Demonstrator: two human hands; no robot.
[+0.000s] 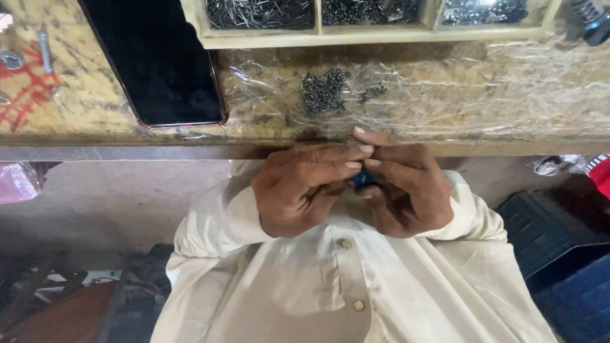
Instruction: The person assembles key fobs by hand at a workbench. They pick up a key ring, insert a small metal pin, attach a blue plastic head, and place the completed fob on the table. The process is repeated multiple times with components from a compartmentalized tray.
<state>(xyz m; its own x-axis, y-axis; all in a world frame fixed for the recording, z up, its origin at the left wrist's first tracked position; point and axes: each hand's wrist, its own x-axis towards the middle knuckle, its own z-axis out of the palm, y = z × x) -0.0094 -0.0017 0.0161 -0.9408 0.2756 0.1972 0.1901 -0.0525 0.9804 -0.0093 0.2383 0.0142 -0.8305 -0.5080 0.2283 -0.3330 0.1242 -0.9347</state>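
Note:
My left hand (pixel 302 187) and my right hand (pixel 406 187) meet fingertip to fingertip just below the workbench edge (pixel 190 151), in front of my cream shirt. Between them they pinch a small blue part (pixel 363 178), mostly hidden by the fingers. A small heap of tiny dark metal pieces (pixel 324 91) lies on the plastic-covered bench top directly above my hands.
A black phone (pixel 159 60) lies face up on the bench at the left. A wooden tray (pixel 375 37) with compartments of dark metal pieces runs along the top. Loose screws (pixel 44 51) lie at the far left. Dark crates (pixel 559 254) stand on the floor at right.

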